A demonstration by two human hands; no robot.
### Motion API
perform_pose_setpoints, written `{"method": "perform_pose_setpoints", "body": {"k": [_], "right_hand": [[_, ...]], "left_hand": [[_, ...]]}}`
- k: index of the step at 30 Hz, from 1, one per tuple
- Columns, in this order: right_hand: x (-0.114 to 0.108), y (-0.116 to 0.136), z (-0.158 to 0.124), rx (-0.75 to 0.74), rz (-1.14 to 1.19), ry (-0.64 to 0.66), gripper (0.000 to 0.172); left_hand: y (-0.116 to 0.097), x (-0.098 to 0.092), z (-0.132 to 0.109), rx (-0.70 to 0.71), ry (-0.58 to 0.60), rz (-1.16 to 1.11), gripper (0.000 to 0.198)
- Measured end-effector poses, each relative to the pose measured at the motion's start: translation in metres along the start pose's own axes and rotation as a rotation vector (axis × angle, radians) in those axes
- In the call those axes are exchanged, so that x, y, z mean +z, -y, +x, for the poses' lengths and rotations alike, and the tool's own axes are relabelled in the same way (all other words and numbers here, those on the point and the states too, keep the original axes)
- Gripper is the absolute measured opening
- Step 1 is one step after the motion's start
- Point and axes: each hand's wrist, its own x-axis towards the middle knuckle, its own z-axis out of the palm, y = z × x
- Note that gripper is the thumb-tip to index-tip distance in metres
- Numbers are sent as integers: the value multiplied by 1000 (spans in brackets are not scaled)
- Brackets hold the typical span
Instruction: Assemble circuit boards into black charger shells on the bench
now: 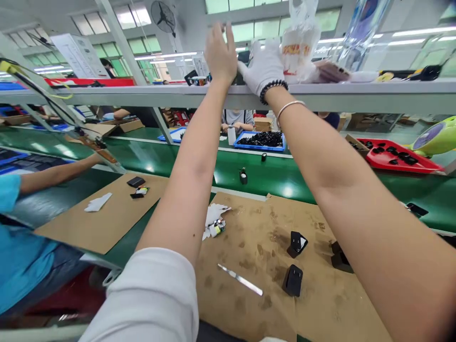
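Both my arms reach up to the shelf (pixel 171 90). My bare left hand (pixel 221 57) is raised over its edge with the fingers stretched upward, slightly blurred. Beside it my right hand (pixel 263 66) wears a white glove, its thumb apart from the fingers; some fingertips are hard to make out. A dark object (pixel 241 76) shows between the hands; whether either touches it I cannot tell. Just right of the glove stands a clear plastic cup in a bag (pixel 297 50). On the cardboard below lie metal tweezers (pixel 240 279) and black plug adapters (pixel 294 280), one of them (pixel 298 243) opened at one end.
A green conveyor belt (pixel 192 164) crosses behind the cardboard, carrying small black parts. Beyond it sits a blue tray (pixel 260 146) of black pieces. A red tray (pixel 402 159) and a green fan (pixel 436 137) are at right. A co-worker's arm (pixel 60 173) reaches in from the left.
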Motion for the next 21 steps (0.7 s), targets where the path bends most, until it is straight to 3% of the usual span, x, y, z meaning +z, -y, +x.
{"method": "perform_pose_setpoints", "body": {"k": [3,5,8,9,10,11,13,14,17,19,21], "right_hand": [[-5,1,-4,-93,-39,58,78],[-7,0,-7,-184,-113,84,80],[-8,-1,-11,-268,-187,81,80],[-8,0,-12,-277,-195,78,78],[-8,1,-14,-276,-198,78,75],[-8,2,-15,-269,-192,85,68],[-9,6,-16,-215,-141,100,47],[-10,7,-17,-176,-103,101,38],[-11,10,-19,-124,-102,95,37],[-13,10,-19,-159,-215,98,50],[-14,9,-18,-187,-289,105,69]], "left_hand": [[-20,-37,-54,-16,-30,136,37],[-26,-75,-124,104,78,226,41],[-19,-137,-262,283,568,251,38],[-10,-156,-309,272,704,270,33],[0,-171,-352,185,934,342,32],[12,-183,-389,127,1027,388,30],[36,-197,-442,68,1102,452,32],[46,-200,-459,54,1115,469,36],[65,-200,-478,81,1142,453,36],[68,-198,-476,174,1143,372,33],[67,-197,-459,353,1069,216,31]]}}
